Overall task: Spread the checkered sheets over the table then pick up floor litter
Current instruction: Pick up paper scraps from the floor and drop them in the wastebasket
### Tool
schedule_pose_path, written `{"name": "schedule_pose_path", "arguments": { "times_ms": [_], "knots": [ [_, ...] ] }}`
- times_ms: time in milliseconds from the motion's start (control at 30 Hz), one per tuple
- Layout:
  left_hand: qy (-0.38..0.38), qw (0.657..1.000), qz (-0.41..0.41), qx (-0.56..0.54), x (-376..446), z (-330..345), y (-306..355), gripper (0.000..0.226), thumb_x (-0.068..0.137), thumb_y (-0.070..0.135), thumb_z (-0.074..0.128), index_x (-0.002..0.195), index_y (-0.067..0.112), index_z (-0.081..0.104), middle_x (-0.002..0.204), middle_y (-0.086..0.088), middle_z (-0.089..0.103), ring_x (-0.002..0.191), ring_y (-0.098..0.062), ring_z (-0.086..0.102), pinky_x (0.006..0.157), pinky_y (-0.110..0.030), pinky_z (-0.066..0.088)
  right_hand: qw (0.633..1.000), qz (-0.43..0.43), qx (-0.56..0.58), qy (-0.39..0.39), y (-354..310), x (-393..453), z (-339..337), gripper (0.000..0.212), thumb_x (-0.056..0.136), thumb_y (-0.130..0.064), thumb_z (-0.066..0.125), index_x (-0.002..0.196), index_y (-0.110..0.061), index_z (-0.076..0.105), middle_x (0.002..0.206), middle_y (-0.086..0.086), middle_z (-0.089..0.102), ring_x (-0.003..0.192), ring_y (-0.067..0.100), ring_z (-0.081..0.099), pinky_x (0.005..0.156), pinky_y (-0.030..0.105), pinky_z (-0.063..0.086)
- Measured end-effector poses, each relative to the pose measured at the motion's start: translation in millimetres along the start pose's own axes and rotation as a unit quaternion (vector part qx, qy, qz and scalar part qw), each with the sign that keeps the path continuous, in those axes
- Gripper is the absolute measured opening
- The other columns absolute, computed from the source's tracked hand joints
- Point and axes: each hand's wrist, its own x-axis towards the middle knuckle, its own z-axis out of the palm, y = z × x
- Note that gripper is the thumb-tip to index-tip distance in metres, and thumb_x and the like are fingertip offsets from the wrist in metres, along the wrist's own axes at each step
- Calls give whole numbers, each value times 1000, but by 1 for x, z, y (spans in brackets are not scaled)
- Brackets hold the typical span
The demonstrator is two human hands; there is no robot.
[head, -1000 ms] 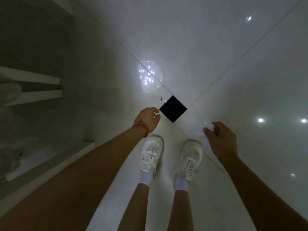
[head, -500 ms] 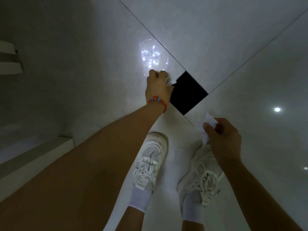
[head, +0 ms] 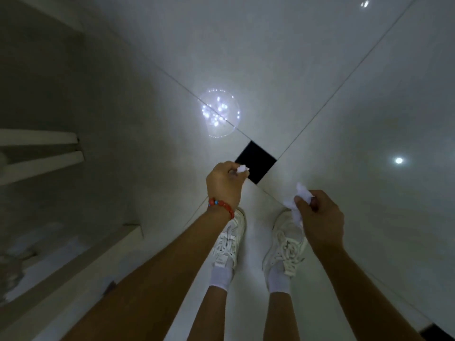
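Note:
I look straight down at a glossy white tiled floor (head: 307, 77). My left hand (head: 225, 184), with a red bead bracelet on its wrist, pinches a small white scrap of litter (head: 242, 169) above the floor. My right hand (head: 320, 216) grips a larger crumpled white paper (head: 296, 201) over my right shoe. No checkered sheet or table top shows in this view.
A black square inset tile (head: 256, 164) lies at the tile joints just beyond my left hand. My two white sneakers (head: 230, 238) stand below the hands. White furniture rails (head: 41, 153) and a low white ledge (head: 81, 264) run along the left. Ceiling lights reflect on the floor.
My left hand reached down to the floor beside the black tile, took the small white scrap and has come back up with it. The right hand kept its crumpled paper.

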Motion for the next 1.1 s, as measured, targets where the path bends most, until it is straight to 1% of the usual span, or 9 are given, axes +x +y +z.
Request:
{"name": "schedule_pose_path", "arguments": {
  "times_ms": [133, 267, 367, 433, 567, 700, 833, 933, 1100],
  "knots": [
    [-20, 998, 54, 32, -54, -48, 56, 9, 77, 4, 69, 75, -5, 69, 81, -27, 66, 74, -31, 60, 70, -25, 47, 998, -24, 52, 18, -51, -53, -49, 16, 86, -12, 62, 71, -16, 60, 59, -11, 58, 52, -15, 55, 50, -2, 37],
    [-47, 998, 34, 6, -105, -105, 127, 10, 78, 7, 69, 77, -3, 69, 82, -20, 68, 73, -17, 58, 67, -16, 46, 994, -34, 83, 55, -95, -112, -98, 7, 85, -10, 63, 83, -16, 63, 66, -15, 61, 57, -18, 55, 53, -3, 37],
    [-79, 995, 61, 2, -143, -145, 178, 11, 79, 9, 68, 78, -2, 68, 80, -13, 65, 72, -15, 56, 64, -10, 45, 991, -35, 99, 85, -121, -159, -129, 2, 85, -11, 64, 85, -12, 66, 71, -7, 64, 62, -5, 60, 54, -2, 38],
    [-96, 993, 72, -8, -165, -168, 206, 10, 79, 8, 67, 78, -2, 67, 81, -12, 64, 74, -16, 56, 67, -16, 46, 988, -31, 108, 105, -133, -189, -144, 6, 85, -13, 64, 86, -8, 66, 70, 0, 65, 64, 6, 59, 54, -1, 38],
    [-124, 987, 101, -4, -200, -200, 243, 7, 76, 6, 69, 76, -1, 67, 78, -12, 64, 74, -17, 56, 71, -23, 45, 976, -16, 137, 168, -151, -242, -166, 4, 84, -11, 64, 85, -9, 66, 62, -11, 59, 58, -14, 56, 54, -2, 36],
    [-168, 975, 135, 48, -223, -223, 252, 12, 74, 9, 71, 65, 10, 63, 57, 3, 52, 59, -9, 48, 53, -6, 38, 953, 4, 190, 234, -153, -293, -179, 8, 84, -8, 63, 77, -10, 61, 56, -10, 53, 51, -16, 52, 50, 0, 36],
    [-224, 947, 198, 117, -245, -243, 256, 23, 75, 11, 71, 57, 20, 59, 58, 2, 57, 59, -14, 52, 58, -15, 44, 916, 39, 250, 311, -145, -350, -190, 17, 84, -9, 63, 69, -14, 56, 52, -11, 50, 49, -14, 51, 48, 1, 36],
    [-261, 924, 227, 161, -265, -254, 261, 18, 75, 11, 71, 61, 18, 62, 69, -10, 65, 69, -25, 61, 71, -31, 51, 879, 69, 287, 375, -125, -407, -191, 25, 84, -10, 64, 63, -19, 51, 52, -12, 47, 51, 1, 52, 50, 1, 36],
    [-314, 866, 311, 234, -312, -240, 268, 19, 77, 14, 70, 60, 17, 63, 66, -6, 65, 68, -22, 59, 64, -22, 47, 801, 147, 351, 463, -71, -501, -178, 38, 84, -12, 63, 56, -28, 43, 53, -9, 45, 54, 8, 46, 50, 8, 37]
  ]
}}
